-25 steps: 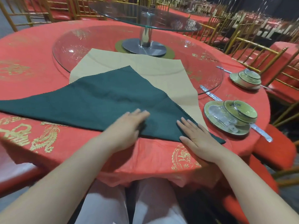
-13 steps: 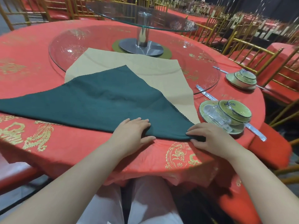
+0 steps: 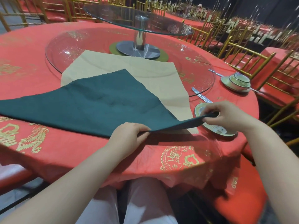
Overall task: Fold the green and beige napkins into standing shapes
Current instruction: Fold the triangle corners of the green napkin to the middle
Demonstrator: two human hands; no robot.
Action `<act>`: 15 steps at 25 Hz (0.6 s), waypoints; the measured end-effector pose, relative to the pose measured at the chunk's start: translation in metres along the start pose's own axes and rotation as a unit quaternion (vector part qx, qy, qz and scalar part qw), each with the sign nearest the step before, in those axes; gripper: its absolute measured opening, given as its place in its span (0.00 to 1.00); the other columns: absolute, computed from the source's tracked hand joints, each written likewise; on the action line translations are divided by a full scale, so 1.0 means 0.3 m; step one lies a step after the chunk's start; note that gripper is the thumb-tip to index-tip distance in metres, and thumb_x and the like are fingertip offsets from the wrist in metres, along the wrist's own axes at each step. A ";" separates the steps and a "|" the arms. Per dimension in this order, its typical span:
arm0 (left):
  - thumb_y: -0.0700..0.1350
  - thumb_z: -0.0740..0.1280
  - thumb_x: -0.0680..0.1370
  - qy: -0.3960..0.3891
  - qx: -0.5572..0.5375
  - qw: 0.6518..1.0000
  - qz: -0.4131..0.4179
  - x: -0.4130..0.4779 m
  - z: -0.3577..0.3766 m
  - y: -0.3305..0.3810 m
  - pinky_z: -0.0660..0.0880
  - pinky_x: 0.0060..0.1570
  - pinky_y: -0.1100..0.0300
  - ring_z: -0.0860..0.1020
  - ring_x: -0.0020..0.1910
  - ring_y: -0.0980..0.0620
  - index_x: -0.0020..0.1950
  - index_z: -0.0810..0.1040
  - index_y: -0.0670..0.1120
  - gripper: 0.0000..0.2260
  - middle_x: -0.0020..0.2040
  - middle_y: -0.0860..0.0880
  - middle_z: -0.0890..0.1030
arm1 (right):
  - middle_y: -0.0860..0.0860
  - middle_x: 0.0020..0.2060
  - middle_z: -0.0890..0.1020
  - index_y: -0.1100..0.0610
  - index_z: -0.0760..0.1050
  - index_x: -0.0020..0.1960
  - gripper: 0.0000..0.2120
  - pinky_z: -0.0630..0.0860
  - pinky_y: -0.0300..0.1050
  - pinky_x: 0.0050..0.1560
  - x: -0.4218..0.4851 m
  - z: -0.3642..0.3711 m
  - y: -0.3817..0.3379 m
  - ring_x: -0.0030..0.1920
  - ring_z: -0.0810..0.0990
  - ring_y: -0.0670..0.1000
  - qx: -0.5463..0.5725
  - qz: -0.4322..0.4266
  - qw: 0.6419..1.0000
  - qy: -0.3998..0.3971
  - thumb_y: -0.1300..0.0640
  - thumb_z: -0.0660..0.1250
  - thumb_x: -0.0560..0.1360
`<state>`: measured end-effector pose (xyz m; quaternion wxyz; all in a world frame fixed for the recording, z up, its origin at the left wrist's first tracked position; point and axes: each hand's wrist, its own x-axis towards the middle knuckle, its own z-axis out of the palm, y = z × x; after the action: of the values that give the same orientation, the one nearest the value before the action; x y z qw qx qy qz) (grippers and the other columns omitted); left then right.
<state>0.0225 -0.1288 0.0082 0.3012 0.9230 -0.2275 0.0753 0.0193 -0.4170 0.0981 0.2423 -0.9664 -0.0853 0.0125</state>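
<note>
A dark green napkin, folded into a wide triangle, lies on the red tablecloth and overlaps a flat beige napkin behind it. My left hand grips the green napkin's near folded edge, fingers curled over the cloth. My right hand pinches the green napkin's right corner and holds it lifted off the table, above a place setting. The stretch of green cloth between my hands hangs just over the beige napkin's near corner.
A green-rimmed plate with wrapped tableware sits under my right hand. A second bowl set and wrapped chopsticks lie further right. A two-tier glass turntable fills the table's middle. Gold chairs ring the table.
My right hand went from lying flat on the green napkin to pinching its right corner and lifting it. My left hand curled onto the near edge.
</note>
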 end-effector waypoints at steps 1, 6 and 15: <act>0.47 0.64 0.77 -0.002 -0.005 1.000 0.000 -0.002 -0.005 0.003 0.74 0.53 0.57 0.79 0.55 0.50 0.54 0.82 0.49 0.10 0.53 0.53 0.83 | 0.49 0.34 0.81 0.55 0.80 0.39 0.07 0.70 0.31 0.38 0.013 -0.009 -0.005 0.34 0.75 0.40 0.047 0.016 0.999 0.009 0.66 0.70 0.70; 0.47 0.65 0.76 -0.032 -0.066 0.997 -0.023 -0.023 -0.020 0.002 0.74 0.48 0.55 0.79 0.47 0.48 0.50 0.80 0.48 0.07 0.45 0.51 0.83 | 0.49 0.39 0.82 0.55 0.78 0.44 0.08 0.76 0.34 0.47 0.140 0.022 -0.096 0.40 0.80 0.42 0.296 0.010 0.951 0.090 0.67 0.67 0.73; 0.71 0.56 0.68 0.020 0.014 0.999 -0.047 -0.101 -0.104 -0.166 0.71 0.50 0.55 0.75 0.42 0.57 0.44 0.82 0.55 0.25 0.41 0.58 0.80 | 0.50 0.44 0.82 0.58 0.79 0.49 0.06 0.75 0.34 0.44 0.571 0.202 -0.313 0.41 0.80 0.44 0.330 -0.005 0.942 0.064 0.64 0.68 0.73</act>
<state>0.0188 -0.0634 -0.0010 0.2965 0.9350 -0.1763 0.0826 0.1693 -0.2778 0.0917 0.5528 -0.8304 -0.0650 -0.0235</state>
